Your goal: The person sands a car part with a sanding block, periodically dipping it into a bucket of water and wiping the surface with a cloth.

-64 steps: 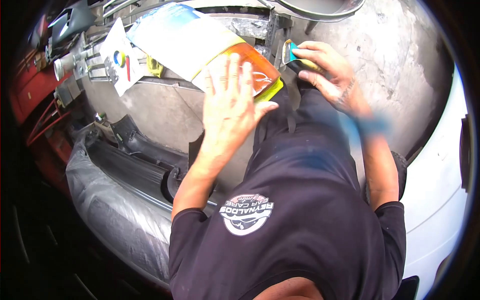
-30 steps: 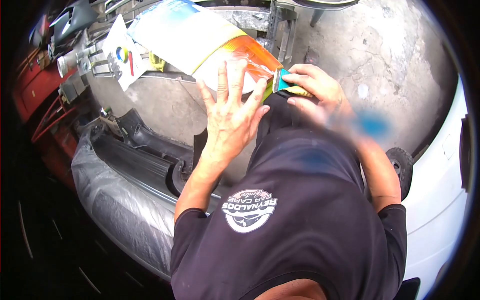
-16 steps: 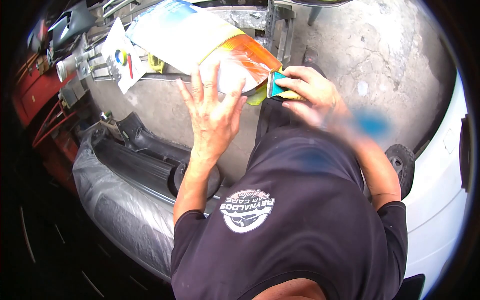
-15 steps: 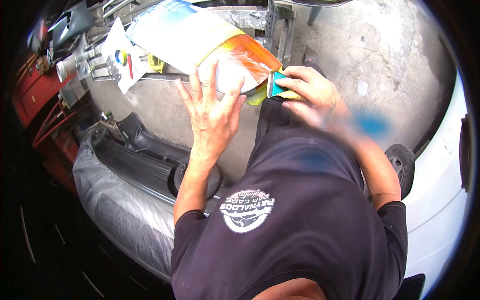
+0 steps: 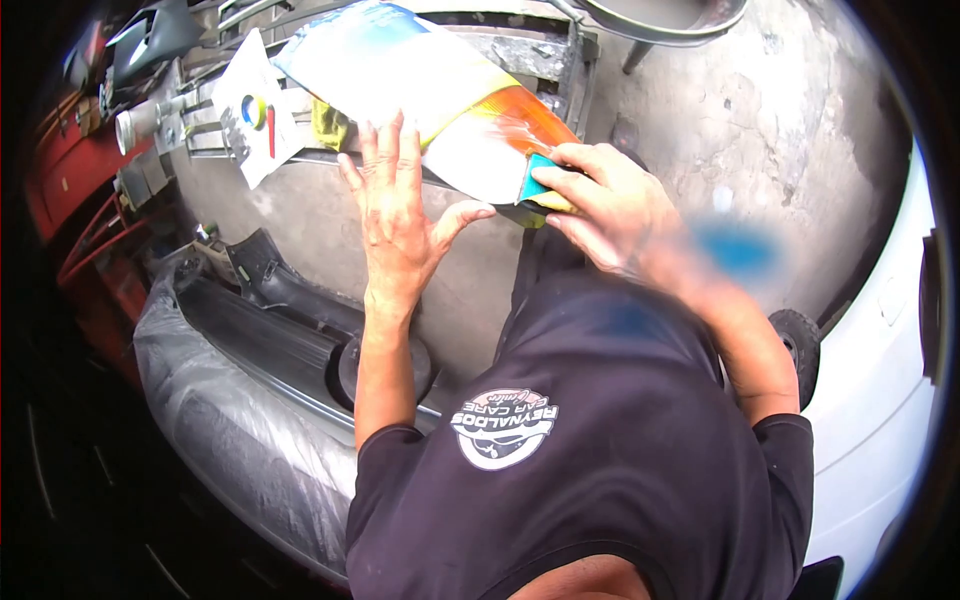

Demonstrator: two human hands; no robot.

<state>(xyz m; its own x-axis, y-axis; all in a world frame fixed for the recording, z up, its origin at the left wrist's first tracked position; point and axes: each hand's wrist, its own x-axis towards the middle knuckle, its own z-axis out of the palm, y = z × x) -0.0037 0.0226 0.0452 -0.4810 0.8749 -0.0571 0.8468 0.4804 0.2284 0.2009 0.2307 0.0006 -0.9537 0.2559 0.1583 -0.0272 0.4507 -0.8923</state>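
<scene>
A car headlight [image 5: 475, 165] lies on the stand, its lens glaring white with an orange section along the far right edge. Yellow tape borders it, and a pale blue-and-white sheet [image 5: 390, 65] covers the part beyond. My right hand [image 5: 620, 205] pinches a small teal pad [image 5: 537, 178], which is against the right end of the lens. Something yellow shows beneath those fingers. My left hand [image 5: 393, 225] holds nothing; its fingers are spread, with the fingertips at the near left edge of the lens.
On the slatted metal stand [image 5: 530, 55], a white sheet [image 5: 240, 115] bears a roll of tape and a red tool beside a yellow cloth [image 5: 327, 125]. A plastic-wrapped bumper [image 5: 240, 420] lies at the left. A white car [image 5: 870, 390] stands at the right, a basin [image 5: 670, 12] at the top.
My right hand has moved the teal pad left, from the lens's right tip onto the lens. My left hand has shifted slightly left, its thumb now farther from the fingers. The view has shifted a little.
</scene>
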